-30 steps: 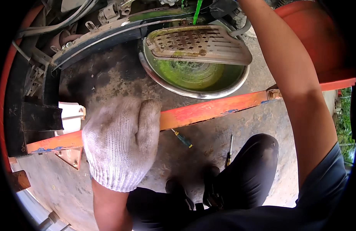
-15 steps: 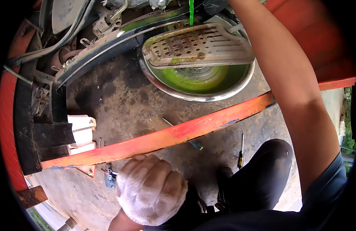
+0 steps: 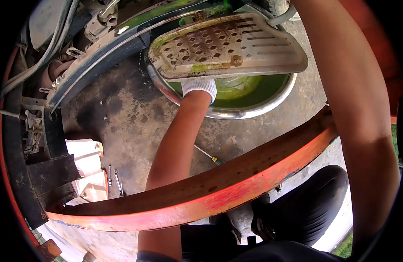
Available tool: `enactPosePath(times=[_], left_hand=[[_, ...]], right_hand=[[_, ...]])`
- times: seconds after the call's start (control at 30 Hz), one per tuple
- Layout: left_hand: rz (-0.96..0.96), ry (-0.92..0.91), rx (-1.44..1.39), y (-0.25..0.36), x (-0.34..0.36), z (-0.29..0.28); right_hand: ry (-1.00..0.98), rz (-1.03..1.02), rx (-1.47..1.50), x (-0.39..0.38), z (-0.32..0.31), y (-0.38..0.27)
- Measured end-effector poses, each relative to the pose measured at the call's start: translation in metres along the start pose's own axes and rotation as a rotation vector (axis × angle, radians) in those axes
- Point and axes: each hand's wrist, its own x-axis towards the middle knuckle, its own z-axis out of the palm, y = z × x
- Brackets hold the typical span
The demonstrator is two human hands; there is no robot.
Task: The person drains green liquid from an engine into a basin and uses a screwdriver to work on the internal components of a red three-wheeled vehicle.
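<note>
My left hand (image 3: 199,88), in a white knit glove, reaches beneath a dirty metal step plate (image 3: 271,48) with diamond-shaped holes. Only the glove's cuff and wrist show; the plate hides the fingers. Below the plate a round metal basin (image 3: 236,114) on the floor holds green liquid (image 3: 267,89). A thin strand of green liquid (image 3: 226,5) shows at the top edge, above the plate. My right forearm (image 3: 341,65) stretches up along the right side, and its hand lies beyond the upper edge.
A curved red-orange bar (image 3: 227,201) crosses in front of me, my left arm passing behind it. Black and grey vehicle parts (image 3: 48,174) line the left side. On the floor lie a screwdriver (image 3: 215,160), two small metal tools (image 3: 118,182) and a white-and-orange box (image 3: 90,159).
My left hand, a closed gloved fist near the bar before, has moved forward past it and under the step plate. The view has shifted slightly, and the right arm remains raised.
</note>
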Motion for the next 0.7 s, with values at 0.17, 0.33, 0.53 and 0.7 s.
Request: enactPosePath(times=[0.17, 0.33, 0.53, 0.7], left_hand=[[0.004, 0.028, -0.034, -0.017, 0.041, 0.012], [-0.001, 0.014, -0.058, -0.025, 0.054, 0.008], [-0.019, -0.059, -0.086, -0.031, 0.045, 0.011], [-0.020, -0.094, -0.093, -0.031, 0.042, 0.002]], right_hand=[[-0.053, -0.104, -0.299, -0.001, -0.007, 0.009], [-0.057, -0.090, -0.307, 0.003, -0.004, 0.002], [0.025, 0.008, 0.137, -0.015, 0.009, 0.000], [-0.009, 0.068, -0.022, -0.002, 0.010, 0.001]])
